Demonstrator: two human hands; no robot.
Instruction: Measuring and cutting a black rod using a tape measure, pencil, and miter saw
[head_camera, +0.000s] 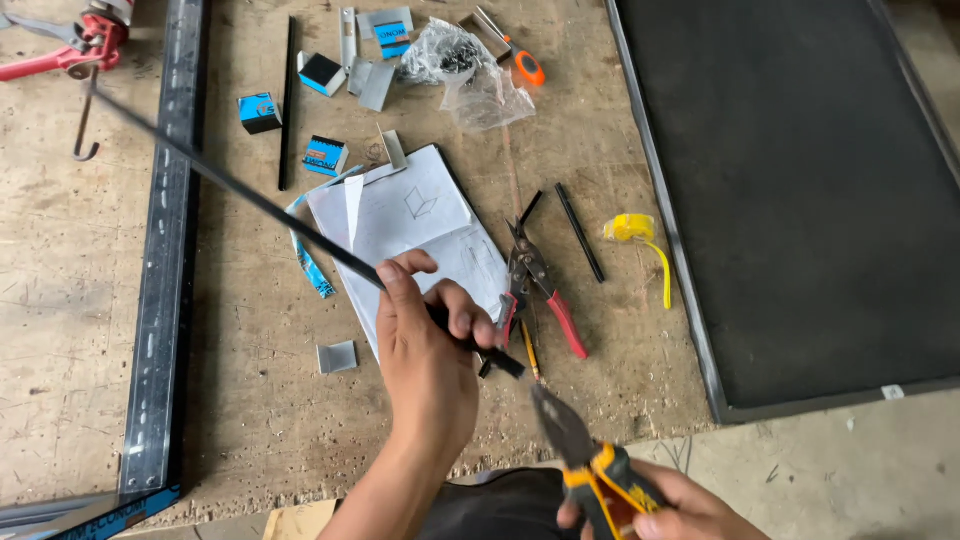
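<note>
Over the open notebook, near its lower edge, the left hand is closing its fingers around a long black strip — gripping it close to its near end, with the short tip sticking out past the knuckles. That strip is running up and left from the notebook, crossing the dark metal rail toward the top left corner. Below and right of the notebook, at the bottom edge, the right hand is wrapping around the yellow-and-black handles of a pair of pliers; the hand is partly cut off by the frame, and whether the pliers' nose is parted is hard to make out. Just right of the notebook, red-handled snips are lying on the board, partly hidden behind the left fingers. Farther right — a yellow tape roll.
</note>
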